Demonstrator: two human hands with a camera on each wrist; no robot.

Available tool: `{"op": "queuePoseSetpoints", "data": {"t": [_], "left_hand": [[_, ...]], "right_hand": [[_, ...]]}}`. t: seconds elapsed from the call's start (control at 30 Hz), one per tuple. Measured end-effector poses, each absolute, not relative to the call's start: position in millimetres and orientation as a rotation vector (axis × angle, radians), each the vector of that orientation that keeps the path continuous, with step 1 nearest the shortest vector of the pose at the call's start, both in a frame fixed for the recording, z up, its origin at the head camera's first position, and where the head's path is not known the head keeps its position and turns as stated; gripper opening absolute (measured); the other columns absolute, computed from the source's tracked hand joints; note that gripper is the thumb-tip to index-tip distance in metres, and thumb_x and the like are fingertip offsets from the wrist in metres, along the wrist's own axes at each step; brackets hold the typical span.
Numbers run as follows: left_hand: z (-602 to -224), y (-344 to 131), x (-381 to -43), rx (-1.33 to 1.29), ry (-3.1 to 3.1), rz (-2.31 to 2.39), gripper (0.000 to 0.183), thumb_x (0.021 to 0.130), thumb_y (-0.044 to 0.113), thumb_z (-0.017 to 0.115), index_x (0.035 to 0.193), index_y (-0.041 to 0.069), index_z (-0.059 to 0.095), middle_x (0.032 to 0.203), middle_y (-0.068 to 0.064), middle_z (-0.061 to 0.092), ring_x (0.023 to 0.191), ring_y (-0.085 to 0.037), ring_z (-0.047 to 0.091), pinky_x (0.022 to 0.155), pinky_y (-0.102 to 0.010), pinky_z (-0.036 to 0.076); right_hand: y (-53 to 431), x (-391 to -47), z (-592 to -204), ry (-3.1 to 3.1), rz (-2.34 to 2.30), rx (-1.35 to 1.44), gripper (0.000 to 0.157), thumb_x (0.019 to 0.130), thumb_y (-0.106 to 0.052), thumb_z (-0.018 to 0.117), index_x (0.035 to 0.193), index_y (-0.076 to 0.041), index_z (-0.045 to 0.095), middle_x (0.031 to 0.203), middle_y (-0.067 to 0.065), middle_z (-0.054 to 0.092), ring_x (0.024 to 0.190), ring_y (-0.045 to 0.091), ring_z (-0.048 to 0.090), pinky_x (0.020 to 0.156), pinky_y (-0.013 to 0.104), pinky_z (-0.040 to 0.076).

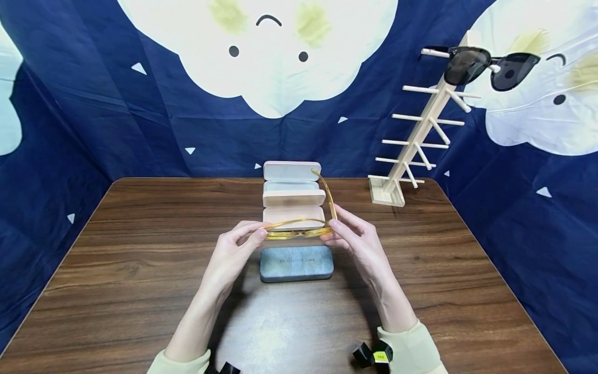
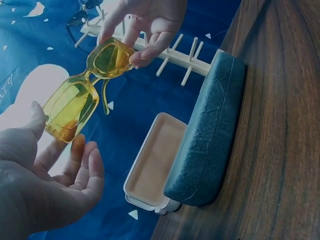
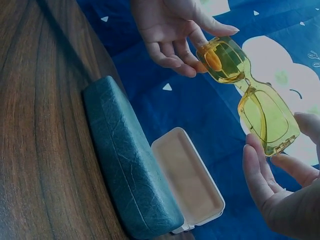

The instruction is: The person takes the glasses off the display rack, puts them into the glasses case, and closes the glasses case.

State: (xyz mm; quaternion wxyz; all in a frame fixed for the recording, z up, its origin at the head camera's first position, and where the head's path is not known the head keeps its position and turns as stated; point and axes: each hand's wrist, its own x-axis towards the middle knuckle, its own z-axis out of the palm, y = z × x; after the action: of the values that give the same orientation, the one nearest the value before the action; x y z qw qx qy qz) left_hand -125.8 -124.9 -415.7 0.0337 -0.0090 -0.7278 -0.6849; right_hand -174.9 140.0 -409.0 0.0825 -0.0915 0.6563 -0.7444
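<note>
A pair of yellow-framed glasses with yellow lenses (image 1: 285, 236) is held up in both hands above the table. My left hand (image 1: 233, 249) pinches one end of the frame between thumb and fingers. At the opposite end, my right hand (image 1: 357, 239) grips the frame near the hinge. One temple points up and away, while the other crosses behind the lenses in the head view. Below the glasses lies a closed blue-green glasses case (image 1: 296, 264) with lettering on its lid. Both wrist views show the lenses (image 2: 72, 107) between the two hands.
Behind the glasses, pale pink cases (image 1: 294, 197) stand with lids raised. A wooden peg stand (image 1: 416, 140) at the back right carries dark sunglasses (image 1: 467, 65) on top. Blue cloth with white clouds hangs around the brown wooden table (image 1: 154, 270).
</note>
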Motion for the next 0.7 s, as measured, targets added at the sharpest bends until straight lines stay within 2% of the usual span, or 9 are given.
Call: {"op": "queuePoseSetpoints", "data": {"t": [0.17,0.4,0.53,0.7], "left_hand": [[-416.4,-124.2,-126.0,-0.034,-2.214,-2.149,0.033,0.103,0.018,0.064,0.124,-0.007,0.069,0.128,-0.014,0.066,0.107,-0.002,0.066,0.097,-0.029,0.058],[-416.5,-125.2,-125.7,-0.028,-2.231,-2.141,0.034,0.104,0.020,0.063,0.125,-0.006,0.069,0.119,-0.002,0.068,0.106,-0.002,0.065,0.097,-0.027,0.058],[-416.2,-125.8,-125.7,-0.024,-2.245,-2.121,0.034,0.104,0.023,0.062,0.124,-0.004,0.070,0.115,0.002,0.069,0.104,-0.002,0.064,0.095,-0.023,0.057],[-417.7,-126.5,-126.5,-0.009,-2.253,-2.099,0.033,0.104,0.020,0.062,0.123,-0.005,0.070,0.109,0.007,0.069,0.101,-0.002,0.064,0.093,-0.024,0.057]], "right_hand": [[140.0,-175.3,-409.5,1.994,-2.198,-0.278,0.051,0.101,-0.016,0.062,0.150,-0.003,0.051,0.134,0.019,0.065,0.081,0.018,0.076,0.083,0.034,0.064],[140.3,-174.7,-410.1,2.008,-2.167,-0.305,0.049,0.102,-0.015,0.060,0.148,-0.001,0.052,0.119,0.004,0.069,0.080,0.016,0.075,0.082,0.031,0.063],[140.7,-174.1,-409.6,2.021,-2.147,-0.319,0.048,0.102,-0.015,0.060,0.147,0.002,0.053,0.120,0.003,0.070,0.080,0.016,0.075,0.081,0.031,0.063],[141.0,-173.7,-408.7,2.028,-2.118,-0.331,0.047,0.102,-0.017,0.060,0.145,0.001,0.055,0.122,0.006,0.070,0.080,0.016,0.075,0.082,0.031,0.063]]}}
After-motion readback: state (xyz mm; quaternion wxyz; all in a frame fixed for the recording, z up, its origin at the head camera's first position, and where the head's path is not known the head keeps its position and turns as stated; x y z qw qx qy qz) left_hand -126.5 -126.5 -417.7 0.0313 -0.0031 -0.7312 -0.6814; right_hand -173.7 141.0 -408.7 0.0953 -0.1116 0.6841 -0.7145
